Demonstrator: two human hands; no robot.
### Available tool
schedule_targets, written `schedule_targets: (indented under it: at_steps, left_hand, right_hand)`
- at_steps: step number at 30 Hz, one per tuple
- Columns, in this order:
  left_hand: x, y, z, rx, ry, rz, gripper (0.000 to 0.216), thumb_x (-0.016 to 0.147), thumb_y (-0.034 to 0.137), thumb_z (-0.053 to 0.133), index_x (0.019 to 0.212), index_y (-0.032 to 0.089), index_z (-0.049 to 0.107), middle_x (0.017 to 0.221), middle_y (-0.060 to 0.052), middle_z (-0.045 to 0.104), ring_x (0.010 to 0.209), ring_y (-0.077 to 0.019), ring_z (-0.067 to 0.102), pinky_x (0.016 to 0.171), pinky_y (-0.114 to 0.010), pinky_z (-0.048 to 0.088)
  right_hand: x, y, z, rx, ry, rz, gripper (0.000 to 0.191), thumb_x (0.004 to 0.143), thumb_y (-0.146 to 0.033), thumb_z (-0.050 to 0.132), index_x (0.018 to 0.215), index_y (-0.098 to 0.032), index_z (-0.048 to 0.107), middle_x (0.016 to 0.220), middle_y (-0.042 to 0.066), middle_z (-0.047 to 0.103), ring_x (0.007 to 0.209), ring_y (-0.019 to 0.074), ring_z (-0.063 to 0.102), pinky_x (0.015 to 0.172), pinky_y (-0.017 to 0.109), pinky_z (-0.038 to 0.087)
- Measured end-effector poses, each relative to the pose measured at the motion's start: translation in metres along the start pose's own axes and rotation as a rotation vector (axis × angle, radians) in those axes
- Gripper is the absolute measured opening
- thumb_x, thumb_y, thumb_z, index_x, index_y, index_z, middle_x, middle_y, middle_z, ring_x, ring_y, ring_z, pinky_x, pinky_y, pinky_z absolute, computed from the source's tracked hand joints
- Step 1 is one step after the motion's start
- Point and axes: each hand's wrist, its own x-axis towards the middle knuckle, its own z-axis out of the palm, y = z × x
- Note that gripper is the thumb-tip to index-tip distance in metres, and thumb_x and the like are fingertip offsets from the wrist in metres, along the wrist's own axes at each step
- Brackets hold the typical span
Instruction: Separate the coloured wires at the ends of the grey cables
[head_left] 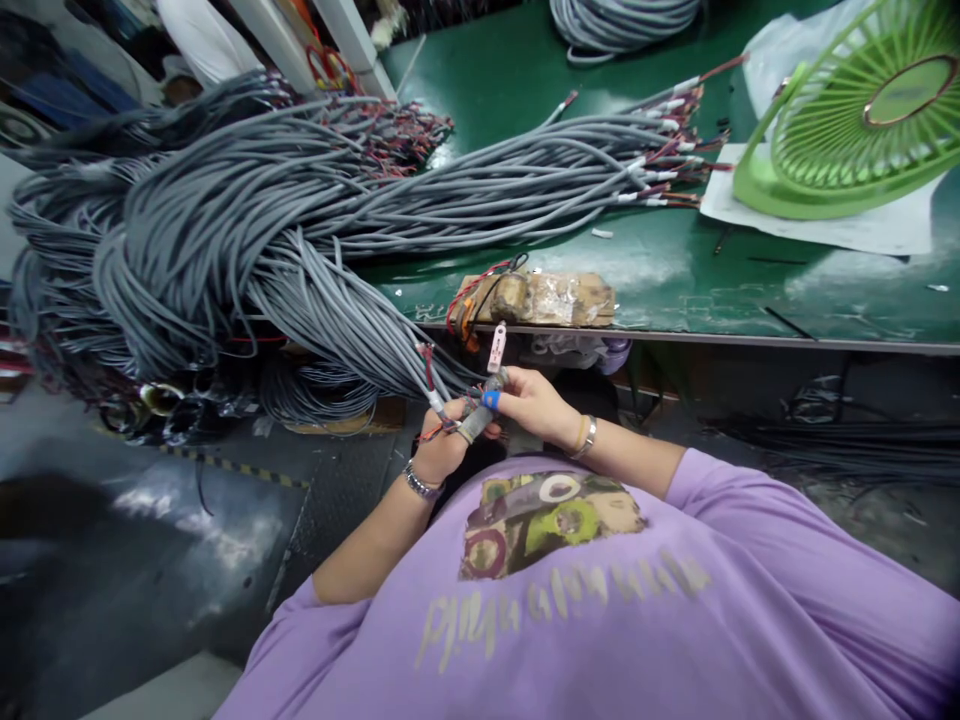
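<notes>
The left hand (439, 448) and right hand (529, 404) are being held together at lower centre of the frame, just below the front edge of the counter (675, 275). The left hand is being kept clenched around a cable end (433, 398). The right hand is being pinched onto the same end from the right, with one blue-taped fingertip and one grey-taped fingertip showing. Whether the thin red conductors themselves are being gripped cannot be told.

The cable end is lying between both hands, closer to the left hand. Its long axis is running from the hands up and to the left, into the grey cable heap (195, 230) that is filling the upper left of the frame. A second bundle (525, 170), with stripped red ends, is lying across the counter towards the upper right, well apart from the hands.

A wooden block (559, 298) wrapped in tape is sitting at the counter edge just above the hands, and a pink tag (496, 348) is hanging beside it. Its marking is too small to be read. A green fan (847, 140) is standing at upper right. Pale lettering is showing on the purple shirt (675, 620) but is not being made out.
</notes>
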Motion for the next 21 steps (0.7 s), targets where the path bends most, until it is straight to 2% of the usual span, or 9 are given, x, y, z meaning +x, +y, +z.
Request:
schedule_targets:
  at_steps: [2, 4, 9, 15, 21]
  left_hand:
    - [0.0, 0.0, 0.004, -0.01, 0.074, 0.022, 0.025, 0.081, 0.037, 0.068, 0.065, 0.017, 0.071, 0.063, -0.004, 0.072, 0.059, -0.017, 0.068, 0.06, -0.028, 0.055]
    - [0.0, -0.004, 0.011, -0.114, 0.19, 0.018, 0.029, 0.08, 0.041, 0.068, 0.064, 0.017, 0.069, 0.061, -0.004, 0.071, 0.057, -0.0166, 0.067, 0.057, -0.027, 0.055]
    - [0.002, -0.011, 0.025, -0.357, 0.365, -0.045, 0.034, 0.074, 0.048, 0.071, 0.066, 0.016, 0.064, 0.056, -0.002, 0.068, 0.051, -0.0158, 0.066, 0.052, -0.026, 0.055]
    - [0.001, -0.012, 0.024, -0.384, 0.387, -0.046, 0.031, 0.073, 0.044, 0.074, 0.067, 0.016, 0.063, 0.056, -0.001, 0.068, 0.048, -0.0147, 0.065, 0.049, -0.024, 0.054]
    - [-0.001, -0.017, 0.022, -0.314, 0.329, -0.047, 0.032, 0.074, 0.047, 0.071, 0.069, 0.016, 0.064, 0.058, -0.003, 0.069, 0.048, -0.0162, 0.065, 0.048, -0.025, 0.053]
  right_hand:
    - [0.0, -0.001, 0.003, 0.004, 0.057, 0.009, 0.033, 0.069, -0.039, 0.076, 0.075, -0.019, 0.051, 0.055, -0.005, 0.053, 0.048, 0.0092, 0.049, 0.047, 0.022, 0.039]
    - [0.001, -0.002, 0.007, 0.056, 0.091, 0.017, 0.034, 0.068, -0.04, 0.074, 0.075, -0.019, 0.048, 0.052, -0.007, 0.05, 0.046, 0.0095, 0.049, 0.045, 0.022, 0.038]
    - [0.001, -0.004, 0.011, 0.156, 0.099, 0.037, 0.034, 0.066, -0.038, 0.073, 0.072, -0.02, 0.045, 0.048, -0.008, 0.047, 0.043, 0.0088, 0.046, 0.044, 0.022, 0.037]
    - [0.003, -0.003, 0.007, 0.114, 0.115, 0.037, 0.029, 0.067, -0.035, 0.074, 0.074, -0.017, 0.052, 0.053, -0.006, 0.052, 0.046, 0.0077, 0.047, 0.045, 0.021, 0.035]
    - [0.007, -0.009, 0.01, 0.168, -0.058, 0.1, 0.042, 0.067, -0.043, 0.078, 0.087, -0.015, 0.054, 0.052, -0.005, 0.056, 0.043, 0.0093, 0.051, 0.044, 0.022, 0.04]
